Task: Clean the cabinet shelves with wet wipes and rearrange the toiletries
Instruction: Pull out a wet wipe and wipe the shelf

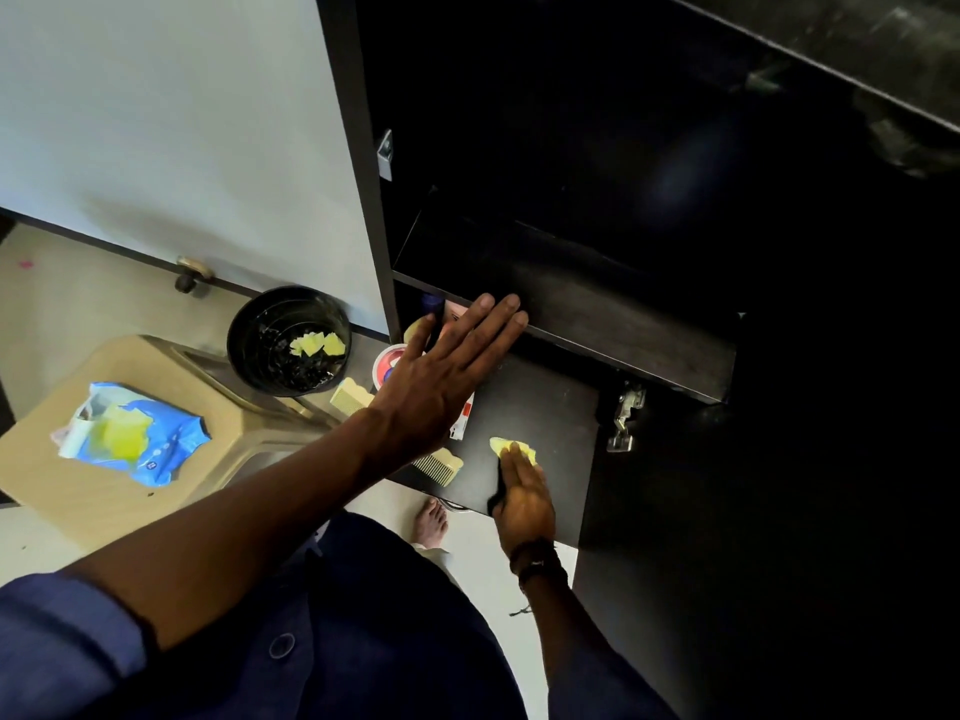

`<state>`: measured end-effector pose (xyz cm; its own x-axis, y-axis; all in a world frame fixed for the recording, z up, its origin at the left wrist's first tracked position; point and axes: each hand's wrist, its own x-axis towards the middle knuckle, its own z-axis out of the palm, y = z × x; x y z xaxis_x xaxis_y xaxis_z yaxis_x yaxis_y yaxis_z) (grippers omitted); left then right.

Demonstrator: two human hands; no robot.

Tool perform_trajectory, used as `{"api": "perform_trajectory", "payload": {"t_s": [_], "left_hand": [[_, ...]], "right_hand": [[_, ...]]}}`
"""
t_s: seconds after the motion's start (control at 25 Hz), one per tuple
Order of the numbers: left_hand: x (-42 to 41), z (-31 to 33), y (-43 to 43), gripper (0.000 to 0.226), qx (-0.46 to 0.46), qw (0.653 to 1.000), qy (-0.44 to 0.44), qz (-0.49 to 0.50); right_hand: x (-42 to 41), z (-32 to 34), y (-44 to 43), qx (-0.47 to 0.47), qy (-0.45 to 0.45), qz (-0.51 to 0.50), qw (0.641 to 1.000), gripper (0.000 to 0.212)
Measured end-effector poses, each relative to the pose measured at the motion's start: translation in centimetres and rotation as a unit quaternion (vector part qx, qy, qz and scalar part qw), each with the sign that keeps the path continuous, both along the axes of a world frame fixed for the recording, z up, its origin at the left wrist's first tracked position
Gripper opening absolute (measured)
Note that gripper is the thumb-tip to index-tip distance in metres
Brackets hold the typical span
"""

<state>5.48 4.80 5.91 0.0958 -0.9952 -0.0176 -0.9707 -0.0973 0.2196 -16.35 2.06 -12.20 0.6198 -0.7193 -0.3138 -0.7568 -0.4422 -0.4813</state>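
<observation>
My left hand (452, 361) is spread flat, fingertips resting on the front edge of the dark upper shelf (623, 324). My right hand (522, 493) presses a crumpled yellow wet wipe (506, 445) onto the lower black shelf (550, 407). Toiletries sit at the left end of that lower shelf, partly hidden by my left hand: a round red-lidded tub (388, 363), a dark bottle with a blue cap (434, 304), a white and red tube (464, 420), and two cream combs (349, 396) (440, 467).
A blue wet-wipe pack (130, 433) lies open on a beige stool (156, 491) at the left. A black bin (288, 340) holding used yellow wipes stands behind it. The white cabinet door (171, 122) hangs open at the left. My bare foot (431, 522) is on the floor below.
</observation>
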Motion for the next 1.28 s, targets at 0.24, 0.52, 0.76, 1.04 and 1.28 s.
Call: {"api": "perform_trajectory", "payload": {"t_s": [0.24, 0.52, 0.76, 1.04, 1.28], "left_hand": [[0.0, 0.2, -0.1, 0.115, 0.020, 1.000, 0.008, 0.007], [0.3, 0.2, -0.1, 0.122, 0.049, 0.998, 0.027, -0.010], [0.4, -0.5, -0.1, 0.125, 0.023, 0.999, 0.017, -0.018], [0.6, -0.1, 0.0, 0.115, 0.032, 0.999, 0.020, -0.030], [0.8, -0.4, 0.0, 0.121, 0.014, 0.999, 0.014, -0.036]], "right_hand": [[3.1, 0.3, -9.3, 0.000, 0.099, -0.133, 0.986, 0.073], [1.6, -0.3, 4.6, -0.030, 0.023, -0.047, 0.998, 0.055], [-4.9, -1.5, 3.1, -0.061, 0.073, -0.193, 0.977, 0.055], [3.0, -0.7, 7.0, -0.058, 0.044, -0.090, 0.993, 0.042], [-3.4, -1.1, 5.4, -0.079, 0.074, -0.184, 0.977, 0.054]]}}
